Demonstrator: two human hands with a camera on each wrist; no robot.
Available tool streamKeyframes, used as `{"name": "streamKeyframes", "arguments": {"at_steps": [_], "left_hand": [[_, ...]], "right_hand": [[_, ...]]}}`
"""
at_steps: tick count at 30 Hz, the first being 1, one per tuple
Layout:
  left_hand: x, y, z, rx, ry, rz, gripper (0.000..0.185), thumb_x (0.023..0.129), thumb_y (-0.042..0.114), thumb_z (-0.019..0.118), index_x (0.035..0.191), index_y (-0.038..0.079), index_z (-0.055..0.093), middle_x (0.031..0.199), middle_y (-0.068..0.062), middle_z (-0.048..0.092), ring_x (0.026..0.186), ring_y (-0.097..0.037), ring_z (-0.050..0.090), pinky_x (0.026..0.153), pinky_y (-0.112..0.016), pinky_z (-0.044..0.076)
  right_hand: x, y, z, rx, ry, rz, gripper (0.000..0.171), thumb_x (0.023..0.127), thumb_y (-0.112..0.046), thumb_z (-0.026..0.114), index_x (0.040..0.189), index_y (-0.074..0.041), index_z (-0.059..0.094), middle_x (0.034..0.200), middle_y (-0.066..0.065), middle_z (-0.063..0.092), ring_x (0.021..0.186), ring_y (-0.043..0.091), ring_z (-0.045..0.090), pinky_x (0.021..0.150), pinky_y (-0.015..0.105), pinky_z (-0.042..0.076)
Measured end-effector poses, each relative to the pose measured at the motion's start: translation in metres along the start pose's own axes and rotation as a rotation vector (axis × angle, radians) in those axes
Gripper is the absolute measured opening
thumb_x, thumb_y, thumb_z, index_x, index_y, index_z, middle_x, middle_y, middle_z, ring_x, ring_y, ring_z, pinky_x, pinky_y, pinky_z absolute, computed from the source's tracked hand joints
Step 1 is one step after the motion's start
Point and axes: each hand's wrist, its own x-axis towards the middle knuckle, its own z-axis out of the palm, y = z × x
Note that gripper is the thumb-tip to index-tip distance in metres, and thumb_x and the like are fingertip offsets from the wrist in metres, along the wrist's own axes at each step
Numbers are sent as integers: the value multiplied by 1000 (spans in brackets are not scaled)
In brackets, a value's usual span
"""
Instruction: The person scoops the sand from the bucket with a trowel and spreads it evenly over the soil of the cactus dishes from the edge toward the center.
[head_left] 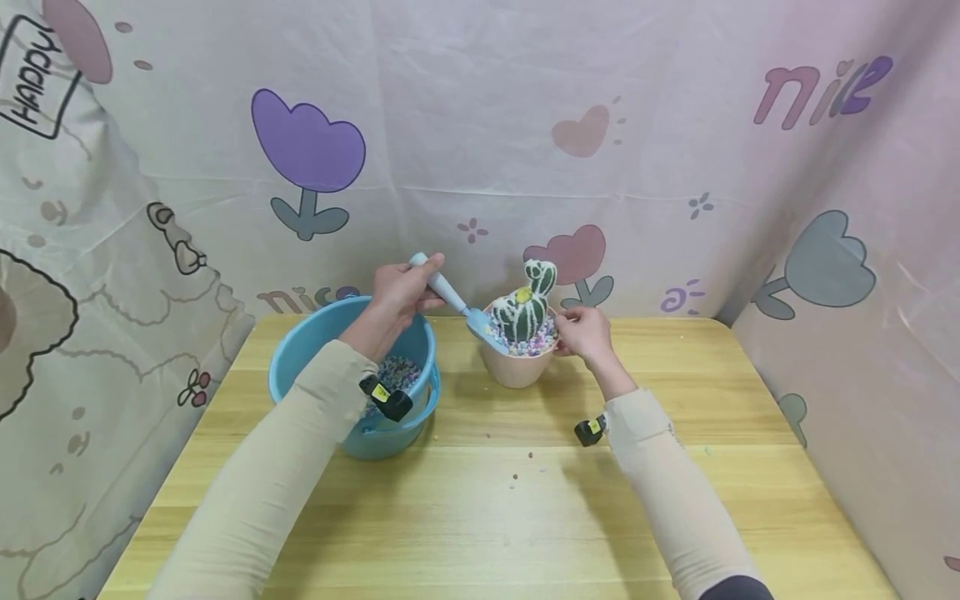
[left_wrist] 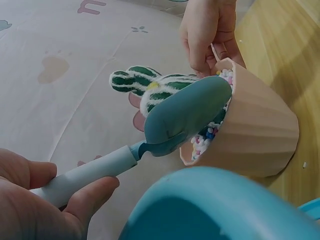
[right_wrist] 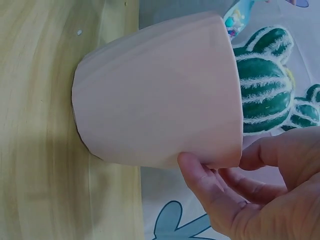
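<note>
A small trowel (head_left: pixel 450 293) with a pale handle and blue blade is held by the handle in my left hand (head_left: pixel 400 293). Its blade tilts down over the left rim of a pinkish pot (head_left: pixel 517 372). Colourful pebbles (head_left: pixel 537 343) surround a green, white-striped cactus (head_left: pixel 520 321) with a yellow spot in that pot. My right hand (head_left: pixel 587 333) grips the pot's right rim; the right wrist view shows the thumb and fingers (right_wrist: pixel 205 182) pinching the wall. From the left wrist, the blade's underside (left_wrist: pixel 187 112) faces the camera, hiding part of the cactus. Some pebbles (right_wrist: pixel 235 22) lie on the blade.
A blue bucket (head_left: pixel 300 350) with a handle stands left of the pot, beneath my left forearm, with greyish multicoloured pebbles (head_left: pixel 401 372) inside. Several stray pebbles dot the wooden table (head_left: pixel 480 517). A printed curtain (head_left: pixel 450 125) hangs close behind the pot.
</note>
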Motion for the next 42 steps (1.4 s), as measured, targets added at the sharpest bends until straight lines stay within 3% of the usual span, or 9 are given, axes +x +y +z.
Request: {"name": "streamKeyframes", "arguments": {"at_steps": [4,8,21,29,34,42], "left_hand": [[-1,0,2,19,-1,7,57,100,37,74,140,-3,62,135,-28,67,114,-36,75,82,-29,68],[-2,1,4,23,-2,5,58,99,38,75,140,-2,62,136,-28,67,115,-36,75,78,-28,68],[-3,1,3,17,-17,10,60,98,38,77,138,-2,62,139,-27,66,117,-36,74,85,-33,68],[-2,1,-2,3,-30,29,57,98,37,77,135,-4,63,135,-28,68,117,-37,74,87,-36,68],[-2,2,-5,17,-28,39,57,98,36,76,136,-4,63,133,-28,69,116,-37,74,83,-33,68],[0,2,-5,51,-13,42,55,99,38,76,135,-3,66,132,-26,71,109,-32,78,98,-42,64]], "right_hand": [[-2,0,1,-4,5,8,38,101,-13,56,128,11,66,113,31,70,65,22,77,73,39,70],[-3,0,2,-12,5,5,38,102,-14,56,129,12,65,112,30,71,62,17,75,73,38,70],[-9,-2,3,35,-1,34,40,99,-14,59,129,11,65,120,35,69,65,15,75,71,34,70],[-2,3,1,-27,-2,-62,41,106,-17,55,136,9,63,130,30,67,100,33,74,81,29,69],[5,7,0,-45,-35,-107,40,108,-18,56,137,9,63,134,30,66,104,34,74,80,26,68],[7,6,1,-65,-37,-128,38,108,-16,57,135,10,64,129,32,68,94,30,75,76,25,68]]}}
